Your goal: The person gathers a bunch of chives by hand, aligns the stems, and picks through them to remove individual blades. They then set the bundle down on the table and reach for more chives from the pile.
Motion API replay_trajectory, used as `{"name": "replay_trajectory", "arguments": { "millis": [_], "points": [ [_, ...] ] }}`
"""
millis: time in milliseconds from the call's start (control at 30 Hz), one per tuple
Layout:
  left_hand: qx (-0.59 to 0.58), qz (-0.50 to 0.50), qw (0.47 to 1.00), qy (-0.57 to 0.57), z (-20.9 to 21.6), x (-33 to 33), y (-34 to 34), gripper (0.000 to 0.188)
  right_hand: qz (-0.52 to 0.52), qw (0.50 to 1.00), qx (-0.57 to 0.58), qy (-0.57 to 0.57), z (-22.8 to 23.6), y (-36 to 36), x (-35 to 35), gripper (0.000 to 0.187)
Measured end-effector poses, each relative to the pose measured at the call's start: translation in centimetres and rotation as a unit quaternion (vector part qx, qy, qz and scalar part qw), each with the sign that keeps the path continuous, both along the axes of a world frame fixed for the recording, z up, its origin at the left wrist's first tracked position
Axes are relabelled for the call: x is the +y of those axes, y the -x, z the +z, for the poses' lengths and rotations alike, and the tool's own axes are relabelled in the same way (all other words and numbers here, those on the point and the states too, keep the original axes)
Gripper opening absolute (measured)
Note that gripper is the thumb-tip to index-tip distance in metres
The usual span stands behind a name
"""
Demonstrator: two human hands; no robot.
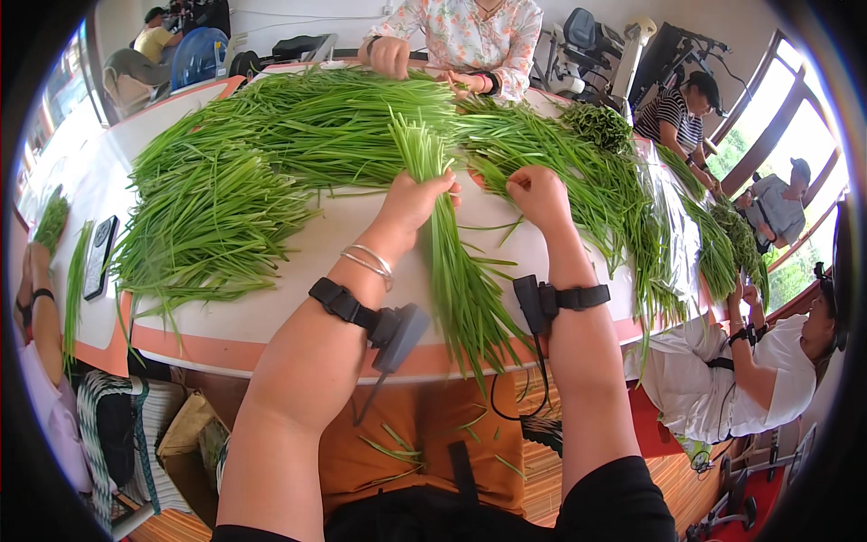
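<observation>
My left hand (417, 200) is wrapped round a bunch of garlic chives (456, 271). The pale cut ends stick up above the fist, while the green leaves hang down over the table's near edge. To the right of the bunch, my right hand (542, 195) is closed in a pinch; whatever lies between thumb and finger is too small to make out. A thick heap of garlic chives (203, 217) spreads over the left and far side of the white table (352, 235). Another long heap (578, 172) runs down the right side, close to my right hand.
Across the table, a person in a flowered shirt (470, 36) has both hands at the chives. Other people work at the right and far left. A phone (99, 257) lies at the left. Wrist straps (348, 305) carry grey devices and a cable. Cut leaves (393, 443) lie on my lap.
</observation>
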State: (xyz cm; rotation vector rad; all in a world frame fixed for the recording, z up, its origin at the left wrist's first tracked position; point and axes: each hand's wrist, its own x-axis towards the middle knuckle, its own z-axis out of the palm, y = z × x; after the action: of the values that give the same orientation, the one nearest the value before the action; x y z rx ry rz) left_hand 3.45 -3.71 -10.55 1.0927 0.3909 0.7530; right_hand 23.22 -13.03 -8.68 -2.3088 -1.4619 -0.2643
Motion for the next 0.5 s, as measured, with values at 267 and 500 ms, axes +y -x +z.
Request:
{"name": "replay_trajectory", "arguments": {
  "millis": [267,500],
  "points": [
    [-0.009,-0.009,1.000,0.011,-0.3,0.1,-0.4,0.019,0.158,0.884,0.382,-0.219,-0.7,-1.0,0.8,0.011],
    [0.008,0.008,0.998,-0.054,0.1,-0.2,-0.2,0.024,0.306,0.818,0.479,-0.089,0.8,2.7,0.5,0.009]
  ]
}}
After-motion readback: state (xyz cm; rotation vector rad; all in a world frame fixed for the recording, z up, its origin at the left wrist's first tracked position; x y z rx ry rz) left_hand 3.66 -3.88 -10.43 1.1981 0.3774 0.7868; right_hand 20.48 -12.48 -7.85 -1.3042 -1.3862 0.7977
